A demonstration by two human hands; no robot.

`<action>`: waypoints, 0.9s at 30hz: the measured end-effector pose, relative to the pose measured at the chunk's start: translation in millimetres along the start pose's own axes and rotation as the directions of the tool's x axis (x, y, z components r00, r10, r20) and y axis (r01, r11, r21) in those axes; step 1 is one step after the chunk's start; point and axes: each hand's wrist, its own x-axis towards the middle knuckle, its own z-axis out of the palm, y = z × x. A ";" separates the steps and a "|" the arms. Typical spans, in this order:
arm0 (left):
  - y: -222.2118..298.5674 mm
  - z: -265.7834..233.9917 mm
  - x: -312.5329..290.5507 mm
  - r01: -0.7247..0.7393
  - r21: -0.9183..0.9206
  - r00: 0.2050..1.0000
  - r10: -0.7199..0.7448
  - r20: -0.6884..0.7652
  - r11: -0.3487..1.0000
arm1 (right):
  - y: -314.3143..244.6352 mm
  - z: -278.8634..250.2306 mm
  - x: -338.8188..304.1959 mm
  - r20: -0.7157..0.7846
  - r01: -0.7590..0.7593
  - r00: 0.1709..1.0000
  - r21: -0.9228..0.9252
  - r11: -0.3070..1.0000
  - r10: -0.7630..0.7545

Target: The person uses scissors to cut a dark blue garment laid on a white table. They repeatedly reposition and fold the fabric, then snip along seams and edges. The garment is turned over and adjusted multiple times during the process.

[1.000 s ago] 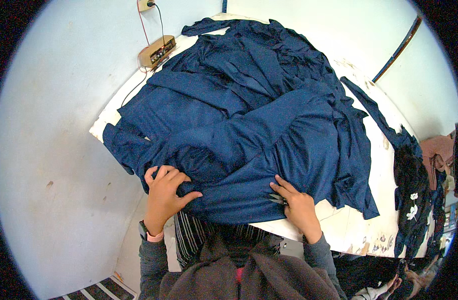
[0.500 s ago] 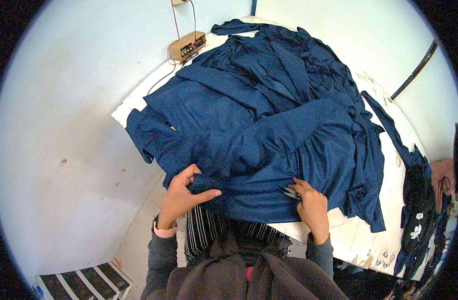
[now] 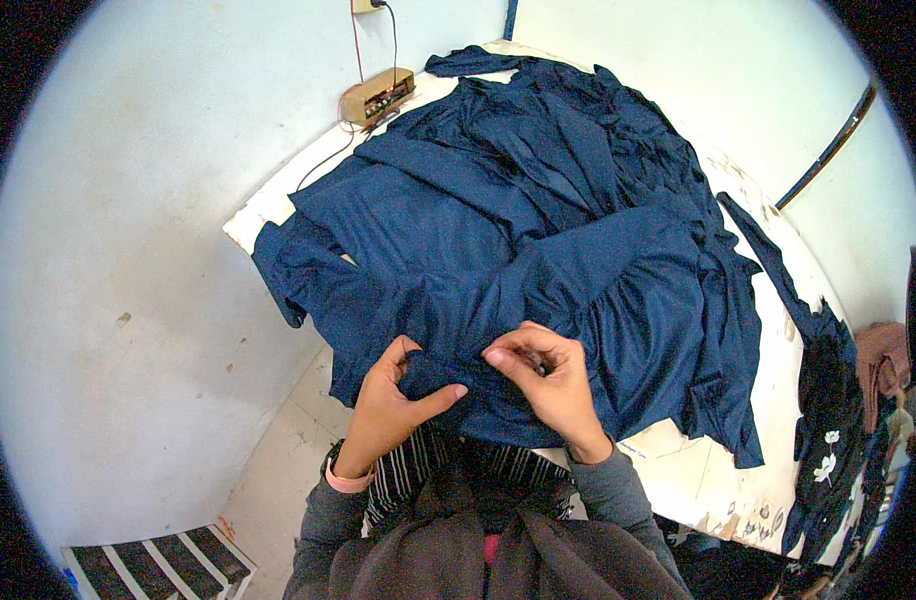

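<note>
at far left, by the lower rim, is a black-and-white striped thing, cut off and hard to name. the worktop begins with a bare left corner; along its edge by the wall stands a brown box with wires, its dark front too small to read.

the navy cloth spreads over most of the worktop, from near that left corner across to the right, and hangs over the near edge above a striped garment. being crumpled, it shows no sure long axis; its big folds slant up to the right, a narrow end at the far corner points left, and a tip at lower right points toward the person.

the left hand is at the near part of the cloth, thumb wide of the fingers, cloth in the gap; fingertips are partly hidden, so i cannot tell whether they grip. the right hand is just beside, thumb and forefinger narrow at the cloth, its other fingers curled round a small dark tool, mostly hidden.

at the worktop's right end hangs black cloth with white flowers; past it, pinkish-brown cloth blurs into the rim.
</note>
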 end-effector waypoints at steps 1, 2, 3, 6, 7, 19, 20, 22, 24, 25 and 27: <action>0.0 -0.3 0.1 0.029 0.017 1.000 -0.029 -0.009 0.999 | -1.6 -4.2 -0.5 -0.010 0.065 0.998 -0.002 0.998 -0.065; 0.1 -1.1 0.0 0.061 0.057 0.998 -0.059 -0.031 0.997 | -2.9 -9.0 -1.2 -0.034 0.079 0.996 -0.061 0.995 -0.081; 0.1 -1.4 0.4 0.047 -0.009 0.999 -0.047 -0.021 0.999 | -4.8 -13.6 -5.0 -0.032 0.100 0.994 -0.105 0.989 -0.104; 0.7 -1.7 2.0 0.025 -0.081 0.999 -0.027 -0.029 0.996 | -7.3 -24.5 -15.8 -0.008 0.075 0.997 -0.262 0.962 -0.080; 1.2 -1.7 2.4 0.025 -0.065 0.999 -0.027 -0.032 0.998 | -6.5 -26.1 -16.0 0.026 0.044 0.999 -0.294 0.955 -0.038; 5.4 3.2 -2.4 0.039 -0.060 0.999 -0.041 -0.028 0.997 | -9.2 -18.1 -11.6 0.090 0.039 0.996 -0.334 0.942 -0.010; 4.5 3.0 -1.8 0.032 -0.034 0.998 -0.034 -0.047 0.999 | -8.8 -18.2 -11.5 0.054 0.003 0.998 -0.301 0.954 0.014; 2.5 2.5 1.3 0.084 -0.094 0.993 -0.091 -0.069 0.992 | -7.0 -18.3 -11.9 -0.011 -0.007 1.000 -0.208 0.978 0.005; 0.8 2.9 4.5 0.093 -0.123 0.991 -0.104 -0.090 0.988 | -4.7 -17.2 -14.4 -0.078 0.051 0.995 -0.092 0.994 -0.058; 0.5 3.2 5.3 0.087 -0.131 0.990 -0.100 -0.097 0.988 | -3.9 -16.5 -17.7 -0.067 0.122 0.989 -0.105 0.987 -0.129; 0.3 4.5 5.8 0.105 -0.166 0.988 -0.121 -0.091 0.981 | -0.8 -13.7 -20.5 0.015 0.336 0.935 -0.357 0.872 -0.354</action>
